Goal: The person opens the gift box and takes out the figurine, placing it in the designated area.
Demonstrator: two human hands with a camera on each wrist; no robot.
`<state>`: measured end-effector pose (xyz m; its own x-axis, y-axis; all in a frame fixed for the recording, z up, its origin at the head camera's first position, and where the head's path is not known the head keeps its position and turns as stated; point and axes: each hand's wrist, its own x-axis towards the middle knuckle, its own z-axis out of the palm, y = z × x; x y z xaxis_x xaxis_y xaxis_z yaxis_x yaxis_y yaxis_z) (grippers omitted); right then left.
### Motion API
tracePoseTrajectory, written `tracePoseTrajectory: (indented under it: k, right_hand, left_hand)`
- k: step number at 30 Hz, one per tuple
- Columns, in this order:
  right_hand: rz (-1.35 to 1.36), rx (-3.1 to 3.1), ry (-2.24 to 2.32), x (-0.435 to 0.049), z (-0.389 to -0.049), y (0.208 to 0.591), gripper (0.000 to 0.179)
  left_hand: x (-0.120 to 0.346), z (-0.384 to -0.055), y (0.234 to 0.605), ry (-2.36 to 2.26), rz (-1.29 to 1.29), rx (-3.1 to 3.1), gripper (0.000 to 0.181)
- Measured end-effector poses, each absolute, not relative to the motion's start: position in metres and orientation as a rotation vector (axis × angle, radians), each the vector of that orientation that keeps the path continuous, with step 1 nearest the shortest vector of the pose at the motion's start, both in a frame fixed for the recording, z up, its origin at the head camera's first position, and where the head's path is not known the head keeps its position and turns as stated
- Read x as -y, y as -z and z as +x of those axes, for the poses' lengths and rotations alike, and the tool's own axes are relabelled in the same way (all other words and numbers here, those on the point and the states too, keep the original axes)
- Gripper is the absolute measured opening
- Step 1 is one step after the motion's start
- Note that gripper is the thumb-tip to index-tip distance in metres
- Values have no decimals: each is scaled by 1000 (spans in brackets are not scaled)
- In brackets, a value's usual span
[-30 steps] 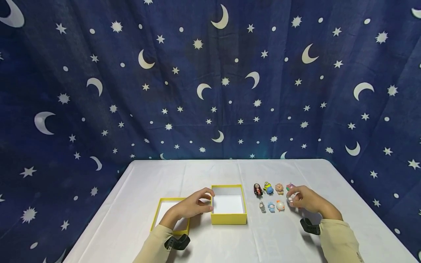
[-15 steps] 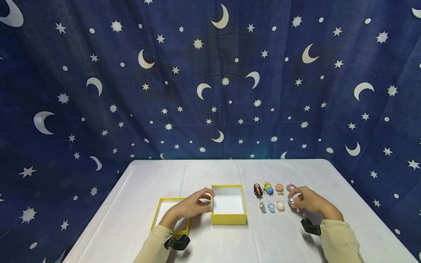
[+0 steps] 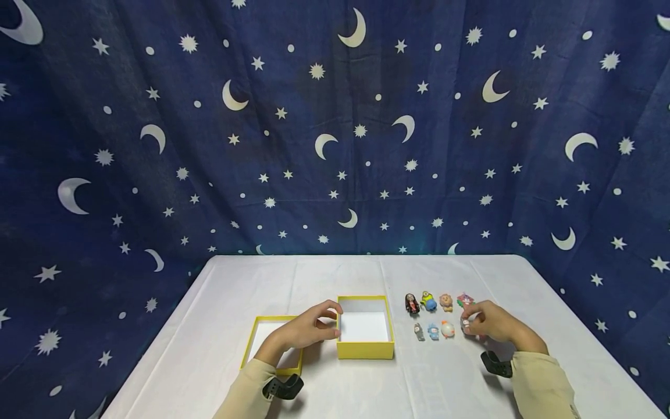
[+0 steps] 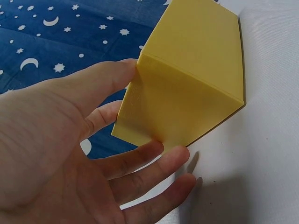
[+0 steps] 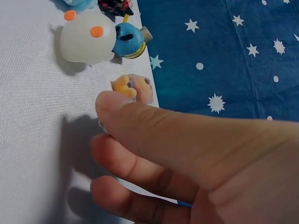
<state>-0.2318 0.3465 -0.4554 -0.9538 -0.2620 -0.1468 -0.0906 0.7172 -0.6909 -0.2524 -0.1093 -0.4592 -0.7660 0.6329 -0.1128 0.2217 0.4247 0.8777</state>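
My left hand (image 3: 309,327) rests at the left wall of an open yellow box (image 3: 365,350) with a white inside. In the left wrist view its thumb touches the rim at a corner, the index fingertip reaches over the rim, and the other fingers spread by the outer wall. At the right end of two rows of toys, my right hand (image 3: 494,322) pinches a small grey figurine (image 3: 464,327) close over the table. The thumb mostly hides that figurine in the right wrist view. Just behind it lies a pink and green toy (image 3: 464,299). Beside it sits a white round toy (image 5: 88,39) with orange spots.
Farther left are a dark-haired doll (image 3: 412,304), a yellow and blue Minion figure (image 3: 428,301), a peach lion-like toy (image 3: 446,302), a small grey toy (image 3: 419,331) and a blue toy (image 3: 433,331). A yellow-rimmed lid (image 3: 253,343) lies under the left forearm. A starry curtain (image 3: 314,221) hangs behind.
My right hand has shifted slightly right and toward me with the grey figurine, showing more of the pink and green toy. The left hand and box stay in place.
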Motion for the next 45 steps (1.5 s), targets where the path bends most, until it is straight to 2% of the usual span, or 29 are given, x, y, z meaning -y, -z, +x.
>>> tracePoseTrajectory:
  k: [16, 29, 45]
  right_hand:
    - [-97, -2713, 989, -344, -233, 460, 23]
    - [-137, -2681, 1032, -344, -233, 459, 20]
    - [-46, -2700, 955, -342, -237, 459, 22]
  left_hand:
    - [109, -254, 460, -1294, 725, -2256, 37]
    - [108, -253, 458, -1278, 744, -2268, 40]
    - [108, -254, 457, -1286, 739, -2270, 42]
